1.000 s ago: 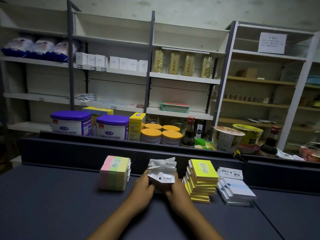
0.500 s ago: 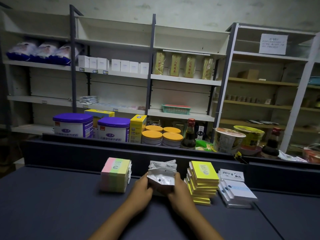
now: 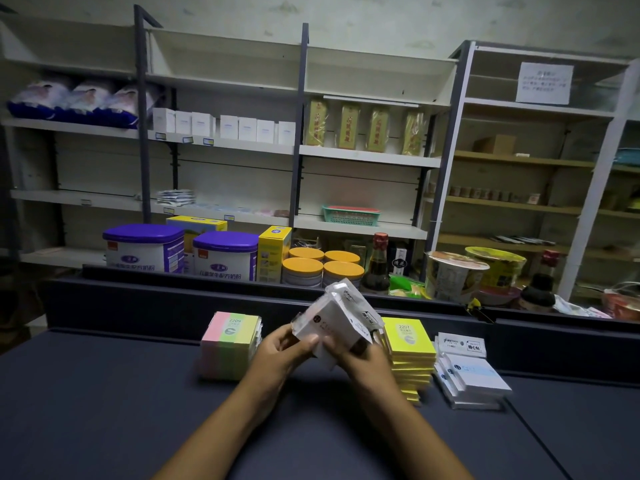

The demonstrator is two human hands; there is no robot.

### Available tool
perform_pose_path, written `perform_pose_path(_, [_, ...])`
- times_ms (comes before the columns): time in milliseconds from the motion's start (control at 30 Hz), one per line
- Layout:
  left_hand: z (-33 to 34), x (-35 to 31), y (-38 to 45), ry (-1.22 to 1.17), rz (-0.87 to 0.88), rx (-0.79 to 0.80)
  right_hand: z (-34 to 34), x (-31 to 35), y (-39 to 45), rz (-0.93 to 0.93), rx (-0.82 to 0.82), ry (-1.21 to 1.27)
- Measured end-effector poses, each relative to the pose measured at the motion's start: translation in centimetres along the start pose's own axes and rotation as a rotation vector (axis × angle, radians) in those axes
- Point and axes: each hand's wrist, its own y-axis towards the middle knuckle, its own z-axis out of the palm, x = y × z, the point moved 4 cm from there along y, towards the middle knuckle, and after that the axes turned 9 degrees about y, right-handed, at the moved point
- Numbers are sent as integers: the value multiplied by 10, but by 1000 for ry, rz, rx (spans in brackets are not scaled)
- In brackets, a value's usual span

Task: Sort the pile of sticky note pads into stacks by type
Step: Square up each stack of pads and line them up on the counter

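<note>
Both hands hold a bundle of white wrapped sticky note pads [image 3: 337,320] above the dark table, tilted to the right. My left hand [image 3: 282,351] grips its left side, thumb on top. My right hand [image 3: 360,358] grips it from below and the right. A pink, green and yellow pad stack [image 3: 230,344] stands to the left. To the right stands an uneven stack of yellow pads [image 3: 410,358]. Further right lies a low stack of white and light blue pads [image 3: 472,375].
The dark table [image 3: 104,410] ends at a raised black ledge [image 3: 173,299] just behind the stacks. Beyond it stand purple-lidded tins [image 3: 143,247], orange-lidded jars [image 3: 322,268], a sauce bottle [image 3: 377,265] and noodle cups [image 3: 453,275], with store shelves behind.
The white bundle has been lifted off the table and tilted to the right. Both hands rose with it.
</note>
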Motion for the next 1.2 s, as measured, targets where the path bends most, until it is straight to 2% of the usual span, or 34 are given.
perform_pose_path(100, [-4,-3,0,48,55,-69,-2,2,5,40,-51,21])
perform_pose_path(200, [-9,-6,1,55,55,-138,-15,12,10,-24,-131,-40])
perform_pose_path(333, [-12,-5,0,145,43,-144,-17,11,10,-35,4,-318])
perform_pose_path(433, [-13,-6,-1,240,75,-133,-14,5,7,-4,41,-412])
perform_pose_path(600, [-13,-8,-2,410,94,-101,-15,15,7,-136,2,-505])
perform_pose_path(700, [-11,-7,-2,448,75,-69,-16,16,8,-145,-8,-545])
perform_pose_path(800, [-8,-3,-1,510,46,-45,-17,10,8,-172,-27,-732])
perform_pose_path(933, [-2,8,-4,633,-34,22,-13,-12,3,-91,79,-971])
perform_pose_path(1200, [2,4,-8,562,-44,-45,-11,-15,2,-97,81,-876])
